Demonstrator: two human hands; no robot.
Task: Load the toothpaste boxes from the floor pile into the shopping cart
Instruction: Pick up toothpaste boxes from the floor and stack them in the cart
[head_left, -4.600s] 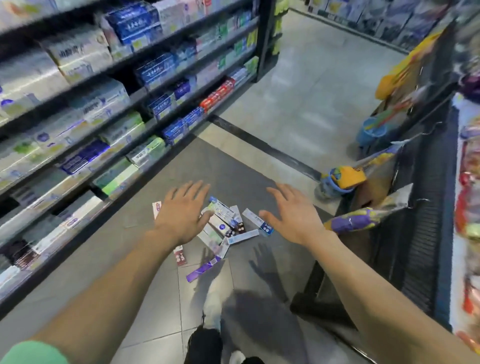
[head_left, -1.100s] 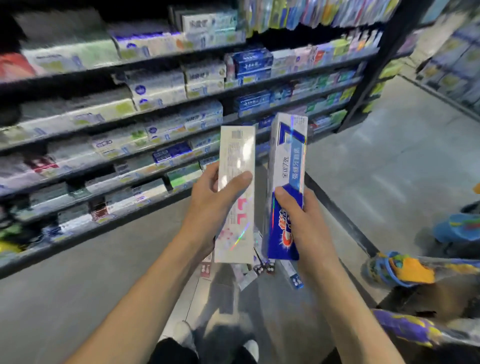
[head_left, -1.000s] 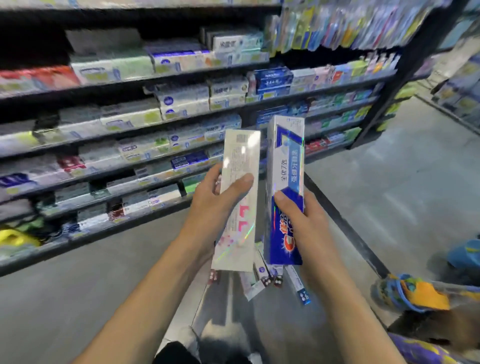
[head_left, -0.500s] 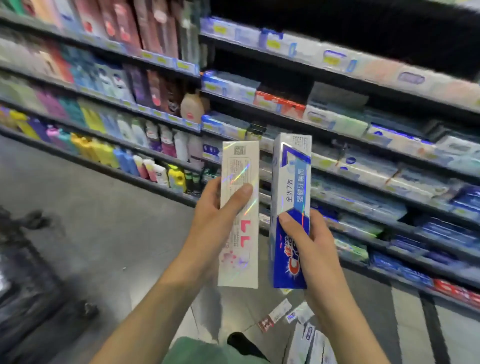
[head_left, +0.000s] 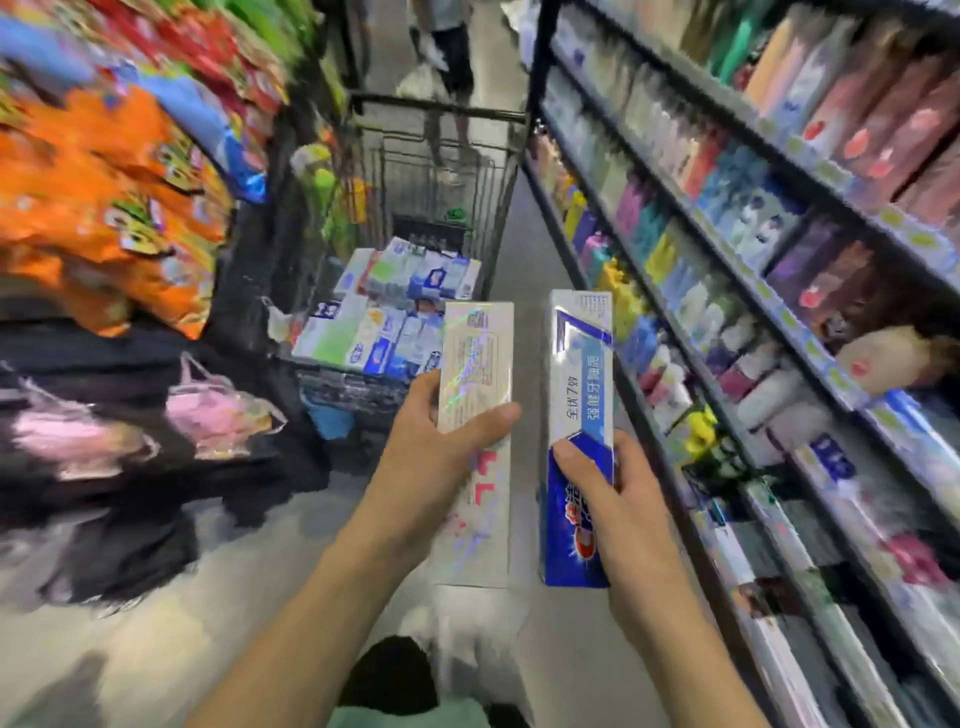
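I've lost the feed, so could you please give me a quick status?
Left hand holds silver box; right hand holds blue box. Shopping cart ahead, already part-loaded. Path looks clear.

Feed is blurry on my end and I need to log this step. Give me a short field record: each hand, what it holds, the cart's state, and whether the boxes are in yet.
left hand: grip on the silver holographic box, upright
right hand: grip on the blue and white box, upright
shopping cart: ahead in the aisle, many toothpaste boxes already inside
held boxes: not yet in cart, held short of it
shelves: to the right
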